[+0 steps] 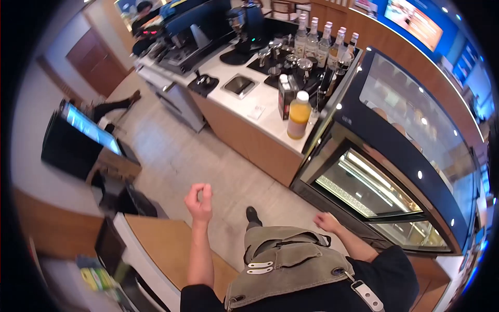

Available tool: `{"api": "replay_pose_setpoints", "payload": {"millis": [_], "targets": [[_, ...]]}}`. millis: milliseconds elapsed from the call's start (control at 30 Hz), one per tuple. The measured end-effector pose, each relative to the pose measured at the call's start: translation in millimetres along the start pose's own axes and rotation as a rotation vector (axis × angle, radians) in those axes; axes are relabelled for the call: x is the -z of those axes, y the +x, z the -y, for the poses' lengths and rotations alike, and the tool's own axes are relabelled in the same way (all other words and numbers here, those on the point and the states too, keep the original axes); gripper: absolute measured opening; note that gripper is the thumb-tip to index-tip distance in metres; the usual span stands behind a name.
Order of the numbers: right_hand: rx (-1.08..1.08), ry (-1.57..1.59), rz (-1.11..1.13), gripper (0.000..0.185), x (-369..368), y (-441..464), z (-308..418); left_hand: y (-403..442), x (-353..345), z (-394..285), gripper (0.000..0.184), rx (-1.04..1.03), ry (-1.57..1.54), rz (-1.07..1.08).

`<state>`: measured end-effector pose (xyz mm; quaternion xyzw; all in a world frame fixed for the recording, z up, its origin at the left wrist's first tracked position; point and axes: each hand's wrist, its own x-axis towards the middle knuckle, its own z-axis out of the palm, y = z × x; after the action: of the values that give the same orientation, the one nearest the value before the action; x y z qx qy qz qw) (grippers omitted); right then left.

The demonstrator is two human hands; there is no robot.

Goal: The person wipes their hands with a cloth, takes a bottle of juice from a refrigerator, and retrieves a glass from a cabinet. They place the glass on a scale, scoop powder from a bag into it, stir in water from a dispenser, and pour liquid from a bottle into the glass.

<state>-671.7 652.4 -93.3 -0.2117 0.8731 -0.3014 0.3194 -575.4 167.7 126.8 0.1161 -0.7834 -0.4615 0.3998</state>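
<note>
My left hand (199, 203) is raised over the floor, its fingers curled in toward the thumb, and I see nothing in it. Lower and to the right, my right hand (326, 222) hangs loosely curled beside the glass display case (369, 182); it is slightly blurred and no object shows in it. Between my arms is the grey-brown apron (296, 270) I wear. Neither hand touches the counter (249, 109). On the counter's near end stand a bottle of yellow-orange liquid (299, 117) with a white cap and a dark carton (285, 96).
Several syrup bottles (312, 44) stand behind metal pitchers (304, 65). A small sink (239, 85), a coffee grinder (238, 31) and an espresso machine (189, 44) are farther along. At left are a lit screen (91, 127) and a wooden-topped counter (166, 244). Another person (143, 21) is at the back.
</note>
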Motion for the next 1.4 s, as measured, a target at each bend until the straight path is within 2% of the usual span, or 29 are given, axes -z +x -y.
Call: {"api": "replay_pose_setpoints", "payload": {"millis": [133, 200, 233, 333, 400, 467, 500, 600, 667, 700, 733, 800, 933, 1000, 1167, 1267, 1400], "targets": [[-0.638, 0.444, -0.202, 0.05, -38.3, -27.0, 1.2, 206.5, -88.9, -8.5, 0.017, -0.168, -0.267, 0.279], [-0.73, 0.499, -0.388, 0.053, -49.8, -33.3, 55.1, 291.9, -149.5, -10.9, 0.018, -0.235, -0.351, 0.458], [-0.772, 0.526, -0.487, 0.055, -56.2, -31.3, 75.5, 328.1, -182.1, -18.5, 0.016, -0.159, -0.414, 0.568], [-0.818, 0.701, -0.662, 0.051, -135.6, -17.9, 55.2, 424.4, -289.7, -22.3, 0.018, -0.031, -0.569, 0.829], [-0.874, 0.786, -0.701, 0.05, -155.3, 4.6, 65.7, 477.6, -361.2, -14.2, 0.02, 0.213, -0.718, 0.955], [-0.917, 0.857, -0.713, 0.049, -162.3, 30.7, 79.9, 519.7, -434.1, 6.8, 0.022, 0.503, -1.044, 1.004], [-0.931, 0.892, -0.712, 0.049, -159.5, 46.7, 88.9, 536.1, -471.2, 17.9, 0.022, 0.519, -1.056, 0.935], [-0.938, 0.972, -0.742, 0.047, -136.3, 92.1, 114.8, 576.7, -582.1, 52.6, 0.028, 0.453, -0.834, 0.724], [-0.934, 1.017, -0.783, 0.046, -112.4, 119.4, 138.5, 608.9, -661.0, 93.3, 0.048, 0.333, -0.565, 0.605], [-0.932, 1.037, -0.814, 0.046, -102.1, 132.2, 149.5, 610.6, -666.5, 84.4, 0.065, 0.232, -0.425, 0.566], [-0.927, 1.054, -0.844, 0.045, -93.3, 144.8, 159.9, 616.1, -681.6, 87.5, 0.069, 0.098, -0.316, 0.514], [-0.929, 1.088, -0.916, 0.044, -81.5, 171.0, 181.1, 631.4, -705.1, 94.8, 0.074, -0.032, -0.113, 0.624], [-1.002, 1.153, -1.06, 0.042, -92.5, 214.1, 233.9, 642.6, -729.9, 107.5, 0.047, -0.126, -0.141, 0.824], [-1.066, 1.191, -1.128, 0.041, -113.4, 231.1, 269.0, 638.0, -711.8, 96.8, 0.041, -0.168, -0.125, 0.762], [-1.234, 1.299, -1.243, 0.039, -191.7, 279.6, 362.6, 645.7, -691.2, 105.3, 0.038, -0.224, -0.195, 0.695], [-1.304, 1.353, -1.28, 0.037, -244.1, 302.5, 417.6, 662.3, -665.3, 97.3, 0.04, -0.198, -0.324, 0.67], [-1.313, 1.371, -1.363, 0.035, -298.1, 319.7, 471.2, 690.9, -636.0, 92.7, 0.031, -0.306, -0.636, 0.63]]}}
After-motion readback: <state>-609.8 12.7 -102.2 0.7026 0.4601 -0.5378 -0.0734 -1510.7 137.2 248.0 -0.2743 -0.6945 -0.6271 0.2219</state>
